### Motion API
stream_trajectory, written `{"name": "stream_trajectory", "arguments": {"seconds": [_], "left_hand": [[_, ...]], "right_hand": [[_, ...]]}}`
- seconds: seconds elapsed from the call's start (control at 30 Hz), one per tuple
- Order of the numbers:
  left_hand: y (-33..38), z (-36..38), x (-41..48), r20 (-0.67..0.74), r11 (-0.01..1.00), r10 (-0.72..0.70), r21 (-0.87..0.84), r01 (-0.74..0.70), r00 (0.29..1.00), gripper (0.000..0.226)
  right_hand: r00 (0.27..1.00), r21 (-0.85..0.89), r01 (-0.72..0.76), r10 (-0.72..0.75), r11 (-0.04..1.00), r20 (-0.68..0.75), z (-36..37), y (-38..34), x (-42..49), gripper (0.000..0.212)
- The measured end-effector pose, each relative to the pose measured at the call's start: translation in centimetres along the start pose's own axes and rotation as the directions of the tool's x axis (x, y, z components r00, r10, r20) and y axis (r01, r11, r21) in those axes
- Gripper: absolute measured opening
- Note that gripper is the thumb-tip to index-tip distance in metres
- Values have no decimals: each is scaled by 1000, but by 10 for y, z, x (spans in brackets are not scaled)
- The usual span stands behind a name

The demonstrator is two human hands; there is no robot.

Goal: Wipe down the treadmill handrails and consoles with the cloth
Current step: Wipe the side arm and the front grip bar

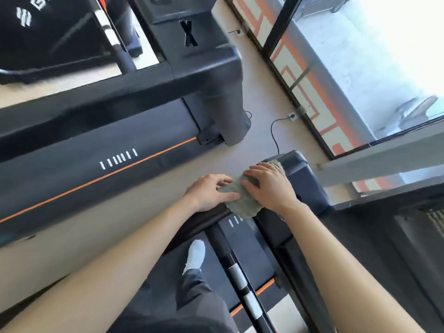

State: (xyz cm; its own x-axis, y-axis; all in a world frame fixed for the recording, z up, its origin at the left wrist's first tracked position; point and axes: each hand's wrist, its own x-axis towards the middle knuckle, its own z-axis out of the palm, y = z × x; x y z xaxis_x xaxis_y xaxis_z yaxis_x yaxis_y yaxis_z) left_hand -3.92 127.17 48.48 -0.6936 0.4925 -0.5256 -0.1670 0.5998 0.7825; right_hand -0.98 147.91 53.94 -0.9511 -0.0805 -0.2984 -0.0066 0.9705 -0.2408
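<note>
The right hand [270,186] lies flat, fingers spread, palm down on a crumpled pale green cloth [245,200], pressing it onto the black padded treadmill handrail [204,218] where the rail meets the dark console housing [305,179]. The left hand [209,192] rests on the same rail just beside it, fingers fairly straight and reaching to the cloth's near edge with the thumb lying on the fabric; whether it pinches that edge I cannot tell. The cloth drapes over the rail between the two hands, and part of it shows beyond the right hand's fingers.

Below the forearms a black bar with silver grip patches [240,280] runs down, beside a white shoe [195,253] on the dark belt. A neighbouring black treadmill with an orange stripe [101,179] stands across a strip of beige floor [259,131], where a black cable [274,131] leads to a wall socket [292,116] under the window.
</note>
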Motion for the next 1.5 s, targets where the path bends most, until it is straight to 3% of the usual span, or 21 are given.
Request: {"name": "stream_trajectory", "arguments": {"seconds": [0.13,0.23,0.3,0.5,0.6,0.93,1.2,1.5], "left_hand": [[-22,-15,5,123,988,-31,-148,50,992,56],[-38,-25,-3,192,981,-38,-178,73,981,72],[-47,-30,-8,223,981,-52,-173,92,973,68],[-67,-53,-31,305,976,-143,-116,186,942,61],[-81,-66,-45,333,970,-171,-106,217,927,68],[-132,-88,-119,252,964,-227,-79,254,941,82],[-152,-100,-179,157,953,-302,47,299,940,88],[-184,-127,-254,74,895,-421,195,401,904,83]], "right_hand": [[960,-151,-12,54,988,275,-21,-18,29,38],[897,-127,-23,77,992,436,-31,-27,41,37],[856,-119,-6,67,993,513,-32,-33,46,36],[676,-148,32,88,989,732,-11,-71,64,46],[584,-119,46,70,992,809,2,-94,71,55],[474,59,157,-127,986,871,32,-157,64,48],[397,36,238,-131,971,908,56,-211,61,73],[320,121,222,-189,968,928,96,-287,45,78]]}}
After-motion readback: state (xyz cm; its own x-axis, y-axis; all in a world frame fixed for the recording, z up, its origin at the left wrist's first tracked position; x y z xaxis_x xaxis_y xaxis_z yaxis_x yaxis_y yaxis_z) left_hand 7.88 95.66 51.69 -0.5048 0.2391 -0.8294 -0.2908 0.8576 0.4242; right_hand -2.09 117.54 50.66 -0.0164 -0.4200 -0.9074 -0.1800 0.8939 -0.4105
